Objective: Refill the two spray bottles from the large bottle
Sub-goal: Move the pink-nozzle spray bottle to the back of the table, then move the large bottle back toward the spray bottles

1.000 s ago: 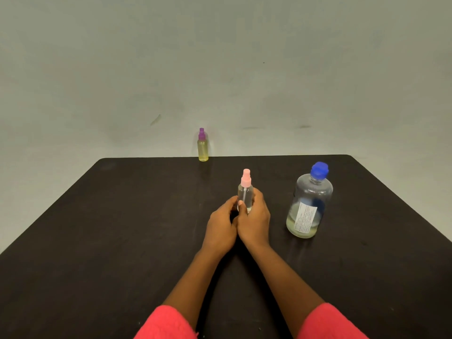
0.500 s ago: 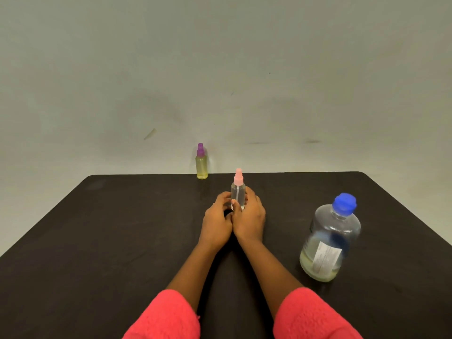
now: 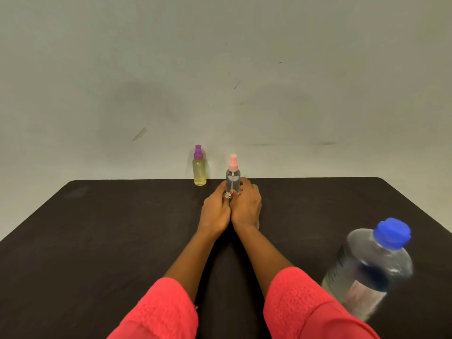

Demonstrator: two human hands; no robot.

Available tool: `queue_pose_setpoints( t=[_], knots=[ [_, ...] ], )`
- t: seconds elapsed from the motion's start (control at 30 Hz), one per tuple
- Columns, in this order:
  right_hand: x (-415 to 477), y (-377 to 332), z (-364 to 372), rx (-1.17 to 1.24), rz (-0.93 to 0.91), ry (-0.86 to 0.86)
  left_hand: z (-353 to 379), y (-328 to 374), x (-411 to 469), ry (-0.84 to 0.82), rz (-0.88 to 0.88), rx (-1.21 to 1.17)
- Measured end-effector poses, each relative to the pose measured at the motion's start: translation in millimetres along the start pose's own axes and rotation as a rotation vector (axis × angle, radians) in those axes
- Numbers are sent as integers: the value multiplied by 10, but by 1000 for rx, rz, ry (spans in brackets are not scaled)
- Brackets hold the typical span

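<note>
Head view: the left hand (image 3: 216, 211) and right hand (image 3: 247, 206) together grasp the lower body of the clear pink-capped spray bottle (image 3: 233, 178), upright near the far edge of the dark surface (image 3: 97, 241), just beside the yellow-filled purple-capped spray bottle (image 3: 199, 170). The large bottle (image 3: 367, 270), with a blue cap (image 3: 393, 232), stands toward the right edge; its label (image 3: 362, 296) is blurred and unreadable. Since half a second ago the pink-capped spray bottle has moved closer to the far edge.
</note>
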State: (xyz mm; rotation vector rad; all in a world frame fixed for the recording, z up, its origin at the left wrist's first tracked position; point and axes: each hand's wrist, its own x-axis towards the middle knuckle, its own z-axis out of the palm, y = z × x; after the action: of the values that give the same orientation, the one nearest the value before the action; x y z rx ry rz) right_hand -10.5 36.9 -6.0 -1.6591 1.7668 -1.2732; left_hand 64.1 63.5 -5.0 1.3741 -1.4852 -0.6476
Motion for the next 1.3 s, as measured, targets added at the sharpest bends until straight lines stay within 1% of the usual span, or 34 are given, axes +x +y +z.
queue_pose_setpoints(
  t=[0.17, 0.37, 0.8, 0.87, 1.03, 1.17, 1.3],
  knots=[
    [245, -10, 171, 12, -11, -28, 25, -32, 218, 29, -19, 1],
    [396, -49, 214, 7, -32, -33, 61, -95, 444, 60, -49, 8],
    [447, -63, 253, 24, 1, -67, 76, -126, 484, 66, -76, 1],
    [433, -61, 239, 62, 26, -70, 85, -100, 459, 78, -92, -6],
    [280, -71, 129, 144, 44, -8, 45, 54, 253, 96, -122, -19],
    [82, -75, 23, 152, 36, -13, 15, 140, 16, 94, -132, -63],
    [-214, -68, -122, 152, 21, -18, 6, 210, -257, 85, -185, -58]
  ],
)
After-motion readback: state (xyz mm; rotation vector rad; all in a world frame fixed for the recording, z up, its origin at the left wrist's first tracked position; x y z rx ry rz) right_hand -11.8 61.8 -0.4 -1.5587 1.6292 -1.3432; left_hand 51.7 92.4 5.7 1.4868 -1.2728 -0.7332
